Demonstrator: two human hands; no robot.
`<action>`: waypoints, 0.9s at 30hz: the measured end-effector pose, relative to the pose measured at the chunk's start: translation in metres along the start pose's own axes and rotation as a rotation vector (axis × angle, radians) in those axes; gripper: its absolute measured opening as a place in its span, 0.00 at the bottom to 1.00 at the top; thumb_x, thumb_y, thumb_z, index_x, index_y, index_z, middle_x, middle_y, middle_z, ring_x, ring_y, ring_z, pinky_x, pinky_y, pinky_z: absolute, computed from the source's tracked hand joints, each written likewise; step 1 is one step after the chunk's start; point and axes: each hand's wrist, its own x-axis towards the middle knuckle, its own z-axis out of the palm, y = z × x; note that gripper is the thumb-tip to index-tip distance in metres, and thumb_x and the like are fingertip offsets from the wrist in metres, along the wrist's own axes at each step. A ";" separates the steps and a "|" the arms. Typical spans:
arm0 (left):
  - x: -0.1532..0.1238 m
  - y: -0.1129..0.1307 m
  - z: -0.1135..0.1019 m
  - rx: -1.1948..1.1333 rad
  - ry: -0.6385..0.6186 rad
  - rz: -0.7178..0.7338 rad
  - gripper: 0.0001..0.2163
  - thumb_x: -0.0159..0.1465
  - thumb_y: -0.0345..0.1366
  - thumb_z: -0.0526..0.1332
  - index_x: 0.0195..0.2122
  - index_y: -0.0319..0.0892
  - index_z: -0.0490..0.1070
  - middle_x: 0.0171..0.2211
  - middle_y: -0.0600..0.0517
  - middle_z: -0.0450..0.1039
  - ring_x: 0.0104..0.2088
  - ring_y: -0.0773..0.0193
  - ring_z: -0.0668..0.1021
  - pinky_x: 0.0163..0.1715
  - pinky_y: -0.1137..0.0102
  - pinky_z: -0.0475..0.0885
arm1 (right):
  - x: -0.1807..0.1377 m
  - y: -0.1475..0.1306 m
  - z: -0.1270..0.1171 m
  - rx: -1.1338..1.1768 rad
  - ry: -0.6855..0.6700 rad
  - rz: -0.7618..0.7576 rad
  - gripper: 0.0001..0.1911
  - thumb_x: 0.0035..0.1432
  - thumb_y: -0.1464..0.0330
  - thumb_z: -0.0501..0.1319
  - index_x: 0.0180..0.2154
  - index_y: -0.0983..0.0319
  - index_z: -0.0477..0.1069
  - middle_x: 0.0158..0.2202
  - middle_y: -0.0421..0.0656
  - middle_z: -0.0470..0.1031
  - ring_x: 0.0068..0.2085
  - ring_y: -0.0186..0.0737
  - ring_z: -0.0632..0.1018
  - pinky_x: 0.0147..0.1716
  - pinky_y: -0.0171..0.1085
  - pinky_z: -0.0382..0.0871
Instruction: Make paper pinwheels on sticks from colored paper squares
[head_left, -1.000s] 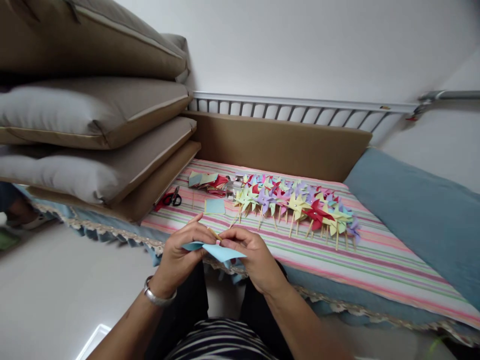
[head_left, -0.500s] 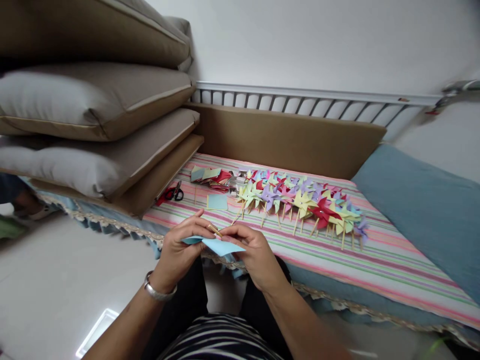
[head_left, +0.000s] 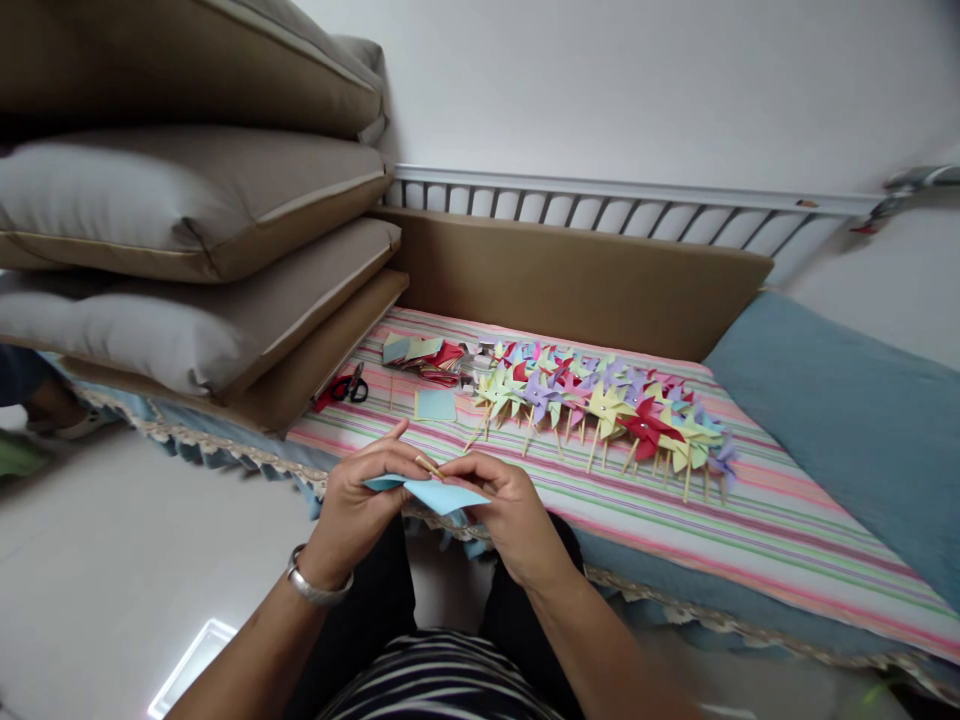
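Note:
Between my hands, above my lap, is a light blue paper pinwheel, its blades partly hidden by my fingers. My left hand grips its left side, with the fingers closed round the paper. From the right, my right hand pinches the pinwheel near its middle. The end of a thin wooden stick shows between the fingertips of both hands. Beyond them on the striped cloth lie a small stack of square paper sheets, blue on top, and many finished paper pinwheels on sticks.
Black-handled scissors lie at the left of the striped cloth. Near them is a pile of coloured paper. Grey cushions are stacked at the left. A blue cushion leans at the right. Someone's foot shows far left.
Both hands stay almost in place on the blue pinwheel. The stick end and fingertips have shifted very slightly.

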 end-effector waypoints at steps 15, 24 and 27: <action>-0.002 -0.001 -0.001 -0.028 -0.018 -0.035 0.00 0.56 0.32 0.64 0.28 0.43 0.74 0.30 0.51 0.78 0.33 0.64 0.78 0.57 0.50 0.58 | -0.001 0.005 -0.001 -0.015 0.008 -0.013 0.07 0.48 0.64 0.65 0.31 0.60 0.77 0.26 0.40 0.74 0.26 0.33 0.71 0.27 0.33 0.63; -0.004 -0.002 -0.001 -0.066 -0.024 -0.081 0.01 0.55 0.33 0.64 0.27 0.43 0.74 0.29 0.52 0.78 0.33 0.63 0.78 0.58 0.49 0.57 | -0.004 0.002 0.000 -0.130 0.030 -0.100 0.06 0.49 0.65 0.64 0.30 0.59 0.77 0.28 0.41 0.74 0.30 0.35 0.72 0.30 0.34 0.65; -0.003 0.000 -0.002 -0.073 -0.040 -0.083 0.01 0.55 0.32 0.64 0.28 0.43 0.74 0.30 0.51 0.78 0.33 0.63 0.78 0.58 0.50 0.56 | -0.003 0.004 0.000 -0.089 0.023 -0.053 0.07 0.50 0.65 0.64 0.31 0.60 0.77 0.27 0.41 0.73 0.28 0.34 0.71 0.28 0.32 0.64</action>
